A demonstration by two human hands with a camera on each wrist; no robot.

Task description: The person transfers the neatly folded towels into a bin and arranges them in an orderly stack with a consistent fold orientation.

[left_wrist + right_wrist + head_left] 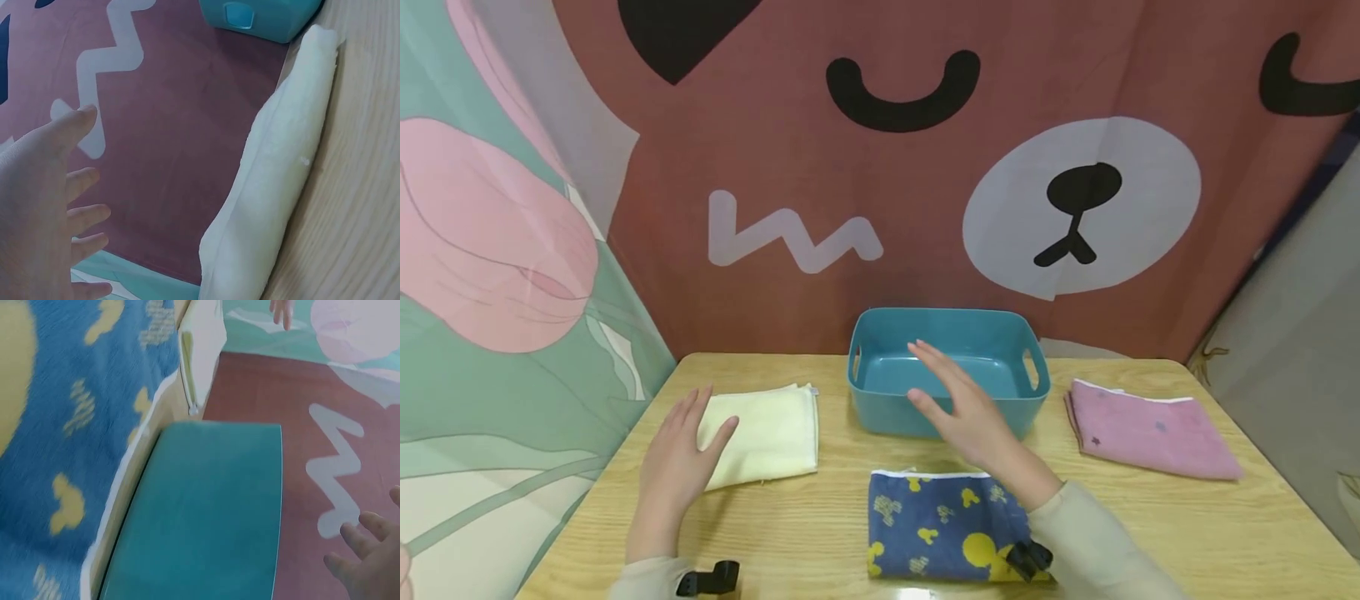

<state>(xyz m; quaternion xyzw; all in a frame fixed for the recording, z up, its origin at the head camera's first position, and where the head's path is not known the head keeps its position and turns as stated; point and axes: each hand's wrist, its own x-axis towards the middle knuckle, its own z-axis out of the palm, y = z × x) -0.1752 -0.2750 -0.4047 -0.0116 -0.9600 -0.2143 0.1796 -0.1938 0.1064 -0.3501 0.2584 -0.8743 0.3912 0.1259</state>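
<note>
My left hand [679, 454], fingers extended and holding nothing, hovers by the left edge of a folded pale yellow towel [767, 433]. In the left wrist view that towel [269, 169] lies low on the table, beside the spread fingers. My right hand [973, 417] is raised with straight fingers and overlaps the front of a teal plastic basket [880, 412] in the head view. Under the right forearm lies a folded navy towel [943, 529] with yellow mouse-head prints and a white edge. The basket's inside shows nothing in it.
A folded pink towel [1157, 429] with small stars lies at the right of the wooden table [1210, 533]. Behind the table hangs a brown bear-print curtain [910, 183], and a floral curtain [497, 250] hangs on the left.
</note>
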